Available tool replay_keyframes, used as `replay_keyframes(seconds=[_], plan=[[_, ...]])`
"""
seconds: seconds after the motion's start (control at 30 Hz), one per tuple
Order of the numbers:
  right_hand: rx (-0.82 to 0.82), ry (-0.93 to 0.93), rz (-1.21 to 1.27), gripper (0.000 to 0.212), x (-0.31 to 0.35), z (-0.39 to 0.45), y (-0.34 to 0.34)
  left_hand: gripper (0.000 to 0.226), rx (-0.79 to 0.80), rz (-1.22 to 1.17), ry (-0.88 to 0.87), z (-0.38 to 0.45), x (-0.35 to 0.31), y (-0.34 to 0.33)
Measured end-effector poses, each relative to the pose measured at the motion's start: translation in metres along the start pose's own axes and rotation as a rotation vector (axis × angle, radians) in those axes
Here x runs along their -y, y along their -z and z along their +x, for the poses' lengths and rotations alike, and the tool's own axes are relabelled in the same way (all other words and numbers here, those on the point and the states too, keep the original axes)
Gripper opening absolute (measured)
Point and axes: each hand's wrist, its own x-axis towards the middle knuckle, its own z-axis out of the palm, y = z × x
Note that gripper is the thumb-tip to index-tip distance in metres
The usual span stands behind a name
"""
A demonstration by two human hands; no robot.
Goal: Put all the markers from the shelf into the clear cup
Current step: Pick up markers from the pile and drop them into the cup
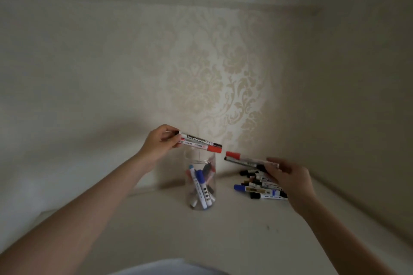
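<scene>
Both forearms bare; pale garment (169, 268) at bottom.

The right hand (290, 182) hides part of the marker pile (260, 187).

Cream damask wallpaper (214, 78), white shelf (223, 230), red/blk-capped white markers (201, 142), blue-capped marker in cup (200, 182)

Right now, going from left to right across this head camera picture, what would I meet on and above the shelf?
Left hand → the markers it holds above the clear cup → the markers in the right hand → the pile of markers on the shelf → right hand.
</scene>
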Motion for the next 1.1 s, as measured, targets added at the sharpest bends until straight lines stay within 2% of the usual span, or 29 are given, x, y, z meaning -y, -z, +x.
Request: replay_keyframes(seconds=[0.1, 0.27, 0.43, 0.57, 0.67, 0.73, 0.8, 0.9, 0.93, 1.03, 1.07, 1.1], plan=[[-0.031, 0.074, 0.031, 0.016, 0.028, 0.01, -0.021, 0.012, 0.014, 0.032, 0.029, 0.005, 0.012, 0.014], [0.007, 0.153, -0.113, 0.017, 0.044, 0.024, -0.045, 0.017, 0.069, 0.084, 0.008, 0.02, 0.015, 0.016], [0.016, 0.204, -0.188, 0.018, 0.046, 0.03, -0.05, 0.02, 0.156, 0.292, -0.037, 0.046, 0.012, 0.041], [0.057, 0.203, -0.169, 0.02, 0.041, 0.036, -0.063, 0.018, 0.259, 0.374, -0.024, 0.047, 0.017, 0.023], [0.081, 0.185, -0.142, 0.02, 0.037, 0.039, -0.073, 0.012, 0.285, 0.421, -0.049, 0.049, 0.028, 0.001], [0.1, 0.175, -0.121, 0.019, 0.036, 0.039, -0.081, 0.01, 0.273, 0.543, -0.091, 0.049, 0.034, -0.008], [0.126, 0.178, -0.12, 0.017, 0.037, 0.038, -0.09, 0.02, 0.227, 0.544, -0.089, 0.047, 0.039, -0.015], [0.159, 0.208, -0.142, 0.012, 0.041, 0.038, -0.103, 0.032, 0.145, 0.266, 0.009, 0.037, 0.043, -0.014], [0.163, 0.215, -0.144, 0.011, 0.042, 0.039, -0.107, 0.041, 0.152, 0.197, 0.054, 0.033, 0.047, -0.011], [0.167, 0.242, -0.178, 0.007, 0.045, 0.042, -0.118, 0.108, 0.352, 0.159, 0.212, 0.018, 0.067, -0.007], [0.172, 0.261, -0.217, 0.005, 0.044, 0.044, -0.123, 0.119, 0.403, 0.156, 0.241, 0.014, 0.074, -0.01], [0.183, 0.288, -0.29, 0.005, 0.044, 0.046, -0.128, 0.119, 0.426, 0.143, 0.257, 0.012, 0.08, -0.012]])
